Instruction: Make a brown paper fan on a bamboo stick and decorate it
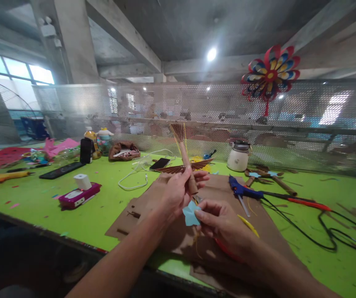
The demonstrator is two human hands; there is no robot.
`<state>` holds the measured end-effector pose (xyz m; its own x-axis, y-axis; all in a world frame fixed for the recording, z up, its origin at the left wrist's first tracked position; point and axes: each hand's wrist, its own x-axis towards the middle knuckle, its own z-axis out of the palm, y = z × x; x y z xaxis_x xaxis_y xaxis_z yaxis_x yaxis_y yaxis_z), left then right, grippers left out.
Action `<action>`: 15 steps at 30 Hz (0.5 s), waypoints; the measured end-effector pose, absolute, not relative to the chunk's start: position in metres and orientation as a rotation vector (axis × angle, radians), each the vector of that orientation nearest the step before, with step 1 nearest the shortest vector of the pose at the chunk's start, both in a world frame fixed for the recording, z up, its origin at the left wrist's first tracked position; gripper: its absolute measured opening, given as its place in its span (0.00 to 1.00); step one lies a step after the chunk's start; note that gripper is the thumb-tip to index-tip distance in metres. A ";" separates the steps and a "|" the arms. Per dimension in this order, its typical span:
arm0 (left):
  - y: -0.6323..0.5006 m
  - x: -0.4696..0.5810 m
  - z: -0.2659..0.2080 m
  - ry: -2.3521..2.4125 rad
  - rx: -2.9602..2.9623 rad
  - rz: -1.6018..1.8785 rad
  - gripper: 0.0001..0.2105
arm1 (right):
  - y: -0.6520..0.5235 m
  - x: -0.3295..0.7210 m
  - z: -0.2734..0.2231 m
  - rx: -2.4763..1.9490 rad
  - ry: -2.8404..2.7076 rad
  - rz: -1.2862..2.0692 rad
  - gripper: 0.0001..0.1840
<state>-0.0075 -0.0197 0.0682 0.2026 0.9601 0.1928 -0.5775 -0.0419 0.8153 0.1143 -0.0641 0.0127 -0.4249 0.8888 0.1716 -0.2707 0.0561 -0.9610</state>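
Note:
My left hand [180,191] is closed around a brown rolled-paper tube figure [184,153] with a pleated fan at its top and pleated wings to either side. Between the thumb and fingers of my right hand [221,219] is a light blue paper flower [190,215], just below the lower end of the tube. Both hands are above a brown cardboard sheet [255,215] on the green table [103,207]. A yellow curved piece [248,225] shows beside my right hand; what it belongs to is hidden.
To the right lie a blue glue gun [242,188] with cables and another brown figure with blue flowers [263,176]. A white jar [238,157] stands behind. On the left are a purple power strip [80,195], a white cable [131,188] and a phone [160,164]. A mesh partition [165,111] borders the back.

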 end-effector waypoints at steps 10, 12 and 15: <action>-0.003 -0.019 0.061 0.475 0.874 1.352 0.06 | -0.067 0.106 0.003 -0.717 -1.485 1.568 0.18; -0.002 -0.020 0.060 0.463 0.884 1.350 0.06 | -0.066 0.105 0.002 -0.727 -1.516 1.542 0.18; -0.002 -0.020 0.059 0.445 0.909 1.348 0.05 | -0.068 0.102 0.003 -0.774 -1.513 1.520 0.18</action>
<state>-0.0202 -0.0020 0.0593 0.2094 0.9530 0.2189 -0.6358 -0.0373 0.7710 0.1016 -0.0677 0.0035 -0.4608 0.8779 0.1302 -0.1340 0.0762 -0.9880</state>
